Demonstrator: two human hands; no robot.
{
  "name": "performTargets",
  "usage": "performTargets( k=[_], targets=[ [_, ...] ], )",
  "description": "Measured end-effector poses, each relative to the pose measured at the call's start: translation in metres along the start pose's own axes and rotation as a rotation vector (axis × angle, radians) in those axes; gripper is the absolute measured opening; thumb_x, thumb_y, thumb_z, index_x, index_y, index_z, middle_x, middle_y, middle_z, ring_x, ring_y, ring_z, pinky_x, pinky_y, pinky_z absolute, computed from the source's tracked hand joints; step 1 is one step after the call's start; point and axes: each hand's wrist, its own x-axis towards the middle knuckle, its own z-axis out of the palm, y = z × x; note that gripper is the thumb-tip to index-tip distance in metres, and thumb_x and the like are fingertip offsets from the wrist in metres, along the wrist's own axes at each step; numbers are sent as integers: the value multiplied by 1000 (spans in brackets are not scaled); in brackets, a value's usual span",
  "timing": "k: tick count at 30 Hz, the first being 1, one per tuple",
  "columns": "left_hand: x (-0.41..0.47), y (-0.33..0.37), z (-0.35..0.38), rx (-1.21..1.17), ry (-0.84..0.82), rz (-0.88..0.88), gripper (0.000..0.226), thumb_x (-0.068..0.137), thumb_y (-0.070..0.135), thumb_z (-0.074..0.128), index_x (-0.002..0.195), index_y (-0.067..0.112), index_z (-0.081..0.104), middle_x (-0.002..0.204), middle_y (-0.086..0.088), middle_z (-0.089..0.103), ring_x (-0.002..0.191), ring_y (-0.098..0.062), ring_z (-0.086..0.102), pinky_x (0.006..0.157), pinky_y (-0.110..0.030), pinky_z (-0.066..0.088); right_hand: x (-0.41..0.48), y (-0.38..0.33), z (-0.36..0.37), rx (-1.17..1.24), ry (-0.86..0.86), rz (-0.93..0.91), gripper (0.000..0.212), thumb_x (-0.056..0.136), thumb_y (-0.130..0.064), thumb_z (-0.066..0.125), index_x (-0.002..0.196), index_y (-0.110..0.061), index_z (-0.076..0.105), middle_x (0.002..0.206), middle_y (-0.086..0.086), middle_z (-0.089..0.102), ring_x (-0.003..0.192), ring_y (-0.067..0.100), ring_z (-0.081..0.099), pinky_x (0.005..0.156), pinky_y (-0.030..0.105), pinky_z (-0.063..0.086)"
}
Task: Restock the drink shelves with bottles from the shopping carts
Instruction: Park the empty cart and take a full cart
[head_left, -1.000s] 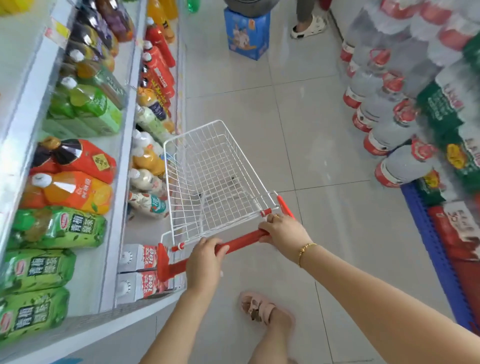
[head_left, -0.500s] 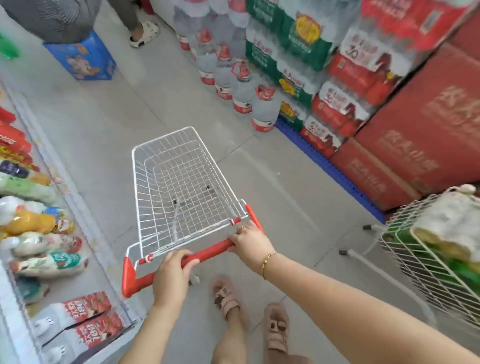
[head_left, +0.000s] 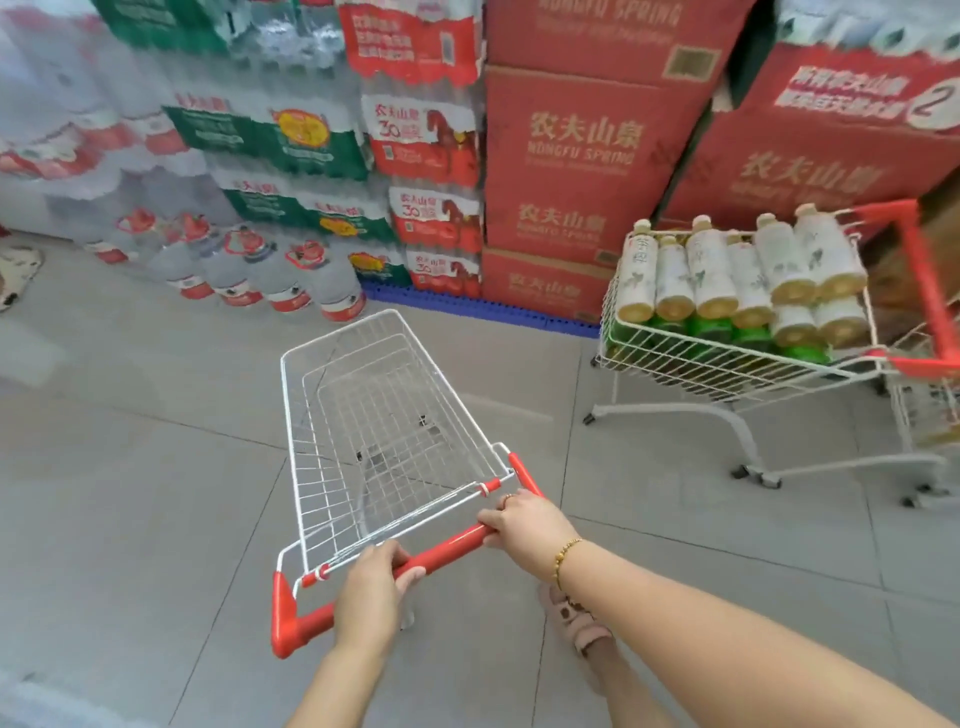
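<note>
while both grips are wrapped on the red handle (head_left: 447, 545) of a small white wire cart (head_left: 306, 467), the view faces a big wall of stock. left grip (head_left: 370, 592) has its fingers curled over the bar near the left corner. right grip (head_left: 524, 525) is clamped round it by the right corner, with a gold bracelet (head_left: 563, 556) on that wrist. through the cart's mesh you just see the grey floor (head_left: 130, 467) tiles.

the bottles for the job sit in a second wire cart (head_left: 727, 364) off to the right, well apart from the first one. the top layer is pale-labelled bottles (head_left: 711, 270) with cream caps, lying on their sides, bases toward the camera. they're piled on green bottles (head_left: 711, 327) underneath.

behind that cart are red nongfu spring cartons (head_left: 576, 145) stacked high. left of those are shrink-wrapped water packs (head_left: 426, 140) in red and green wraps, on a blue pallet strip (head_left: 467, 306). a row of big water jugs (head_left: 280, 275) with red tops stands on the floor in front of the packs. a pink sandal (head_left: 576, 618) shows just under the right arm.
</note>
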Motion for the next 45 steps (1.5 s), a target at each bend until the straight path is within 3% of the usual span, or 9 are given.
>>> performTargets(
  k=[13, 22, 26, 29, 31, 33, 37, 41, 45],
  targets=[
    [-107, 39, 66, 298, -305, 356, 15, 84, 40, 63, 86, 31, 51, 93, 8, 54, 85, -10, 53, 69, -25, 37, -193, 12, 92, 171, 21, 310, 32, 98, -29, 41, 120, -9, 52, 116, 16, 57, 110, 32, 53, 86, 39, 41],
    [-132, 74, 91, 364, -464, 465, 26, 76, 28, 74, 75, 32, 49, 80, 13, 48, 81, -9, 52, 64, -20, 34, -261, 7, 120, 211, -92, 386, 36, 99, -31, 39, 119, -3, 51, 116, 23, 58, 108, 38, 55, 84, 42, 41],
    [-120, 70, 85, 308, -457, 353, 30, 73, 26, 77, 74, 38, 50, 81, 9, 53, 82, -15, 56, 67, -22, 35, -250, -7, 123, 275, -68, 422, 36, 99, -30, 40, 118, -1, 50, 115, 24, 58, 108, 38, 55, 81, 41, 41],
    [-107, 64, 81, 204, -255, 260, 22, 78, 29, 74, 94, 17, 65, 105, -6, 58, 106, -25, 56, 83, -30, 40, -222, -26, 118, 317, -34, 444, 34, 99, -28, 39, 118, -2, 50, 117, 23, 58, 109, 37, 55, 71, 37, 31],
    [-102, 63, 79, -2, -74, -5, 57, 78, 26, 74, 124, -1, 52, 133, -22, 46, 128, -34, 41, 101, -40, 34, -201, -38, 108, 357, -11, 440, 30, 99, -24, 41, 120, -4, 49, 116, 22, 58, 108, 37, 56, 70, 36, 29],
    [-94, 65, 79, -138, -33, -283, 81, 75, 23, 78, 137, -5, 34, 134, -29, 46, 126, -39, 44, 102, -46, 37, -184, -44, 93, 427, -2, 359, 28, 95, -12, 46, 122, -11, 49, 109, 21, 61, 102, 36, 58, 70, 35, 34],
    [-75, 75, 73, -148, -87, -352, 82, 77, -1, 70, 143, -6, 21, 120, -33, 56, 111, -42, 56, 94, -44, 44, -172, -18, 61, 533, 34, 216, 34, 90, -12, 50, 120, -24, 60, 113, 10, 66, 103, 28, 58, 87, 36, 48],
    [-34, 73, 46, 33, -92, -348, 88, 82, -4, 60, 149, 0, 3, 124, -30, 55, 115, -42, 53, 93, -45, 42, -185, 74, 27, 665, 402, 525, 29, 94, -18, 48, 117, -17, 65, 119, 1, 65, 111, 18, 58, 98, 29, 43],
    [2, 69, 22, 181, -95, -299, 88, 82, -5, 55, 151, 10, 1, 118, -27, 58, 108, -43, 55, 85, -44, 45, -208, 190, -19, 683, 669, 813, 24, 90, -13, 54, 109, -11, 68, 110, 6, 69, 105, 21, 62, 94, 26, 43]
  ],
)
